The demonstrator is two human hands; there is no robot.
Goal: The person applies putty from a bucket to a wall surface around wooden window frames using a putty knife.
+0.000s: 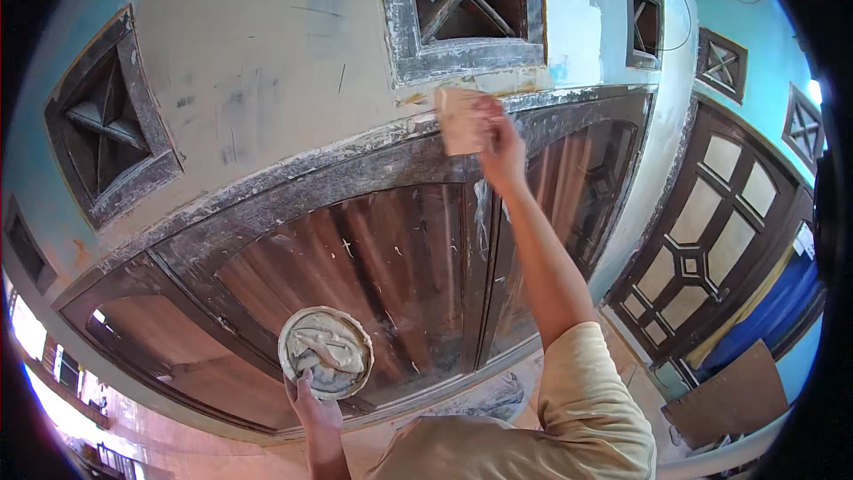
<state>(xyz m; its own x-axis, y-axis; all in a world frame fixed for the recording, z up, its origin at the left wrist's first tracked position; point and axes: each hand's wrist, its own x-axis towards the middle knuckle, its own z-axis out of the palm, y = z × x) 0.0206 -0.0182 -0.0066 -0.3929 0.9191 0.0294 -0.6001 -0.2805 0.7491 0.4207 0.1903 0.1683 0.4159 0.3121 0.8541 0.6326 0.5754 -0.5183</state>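
My left hand (316, 406) is closed on the lower rim of a round tub (283, 348), low in front of the window. Thick off-white putty (330, 344) lies in the tub, its surface smeared into ridges. Raised higher, my right hand (495, 132) grips a flat, pale putty scraper (459, 123), slightly blurred; its handle is hidden in the fingers. The scraper is at the top edge of the dark wooden window frame (382, 169), just under a square vent (469, 49). Whether its edge touches the wall cannot be made out.
Patchy filler covers the wall (258, 44), with blue-green paint at the sides. Another square vent (108, 124) is at left. Glass panes (355, 258) fill the window below my arms. A dark panelled door (711, 222), blue cloth (755, 311) and brown board (733, 396) stand at right.
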